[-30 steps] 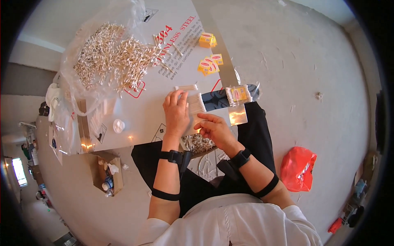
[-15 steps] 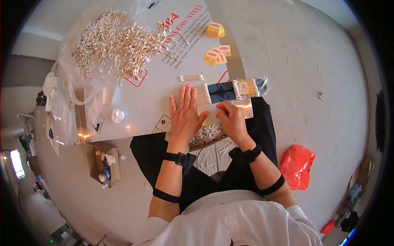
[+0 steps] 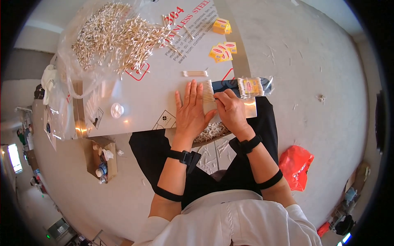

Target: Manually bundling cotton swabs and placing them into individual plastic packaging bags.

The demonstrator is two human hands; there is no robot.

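One row of slim white cotton swabs (image 3: 208, 87) lies on the pale grey desk (image 3: 143, 104), at one o'clock from the flat, open left hand (image 3: 191, 110) and ten o'clock from the right hand (image 3: 232, 110). This second one has curled fingers; I cannot tell whether it grips something. One yellow-labelled swab pack (image 3: 250, 87) is at one o'clock from it, two groups of small yellow cards (image 3: 222, 26) at twelve.

Swabs (image 3: 208, 90), yellow cards (image 3: 221, 53) on table (image 3: 141, 100)
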